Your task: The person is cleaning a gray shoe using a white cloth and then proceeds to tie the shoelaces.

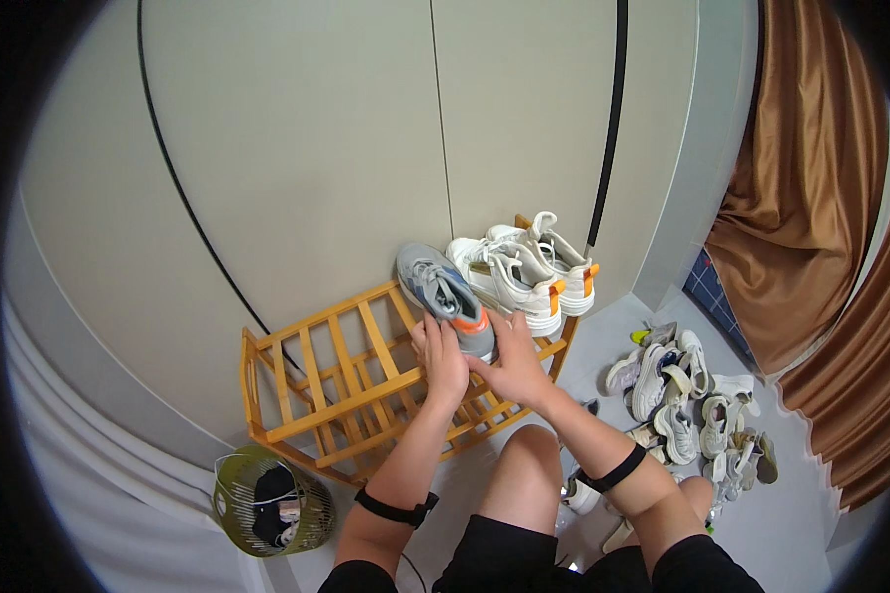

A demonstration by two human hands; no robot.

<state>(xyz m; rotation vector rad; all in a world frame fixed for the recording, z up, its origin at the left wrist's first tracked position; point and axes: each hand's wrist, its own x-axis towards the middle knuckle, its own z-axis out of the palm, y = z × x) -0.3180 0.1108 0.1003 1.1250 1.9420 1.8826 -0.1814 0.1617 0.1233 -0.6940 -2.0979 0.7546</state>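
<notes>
Both my hands hold a grey sneaker (427,277) with an orange heel collar at the top tier of a wooden shoe rack (311,381). My left hand (442,358) closes on the heel's left side, and my right hand (514,358) grips its right side. The toe points away toward the wall. Right beside it, a pair of white sneakers, one nearer (509,287) and one farther right (569,265), stands on the same tier with orange heel tabs toward me. My fingers hide part of the grey sneaker's heel.
Many loose shoes (677,430) lie piled on the floor to the right. A green plastic basket (316,509) with dark items stands left of the rack. Brown satin curtains (811,148) hang at the right, and white fabric (79,474) at the left. Behind the rack rises a beige panel wall (297,119).
</notes>
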